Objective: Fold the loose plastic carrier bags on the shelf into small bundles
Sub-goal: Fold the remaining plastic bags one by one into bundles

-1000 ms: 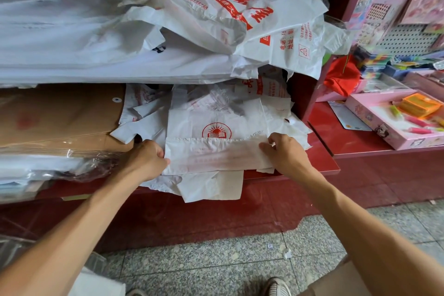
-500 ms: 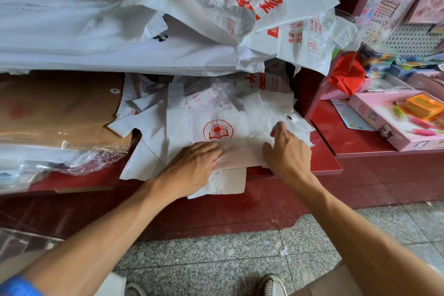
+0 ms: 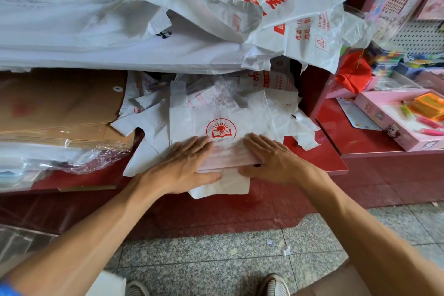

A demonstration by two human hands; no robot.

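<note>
A white plastic carrier bag (image 3: 192, 122) with a red sun-and-book logo lies on the red shelf (image 3: 319, 158), its near part folded up into a narrow band (image 3: 228, 155). My left hand (image 3: 185, 168) lies flat on the band's left end, fingers straight. Flat on the right end rests my right hand (image 3: 271, 161), fingers straight too. A loose flap (image 3: 228, 185) of a bag hangs over the shelf's front edge below the hands. More loose white bags (image 3: 264, 94) with red print are crumpled behind.
A thick pile of white bags (image 3: 216, 19) fills the shelf above. Brown envelopes (image 3: 60, 108) in clear wrap are stacked at the left. To the right stand a pink box of stationery (image 3: 394, 122) and a red bag (image 3: 353, 74). Grey stone floor lies below.
My left hand slid right from the bag's left edge onto the folded band. Both hands went from pinching the fold to lying flat on it, closer together.
</note>
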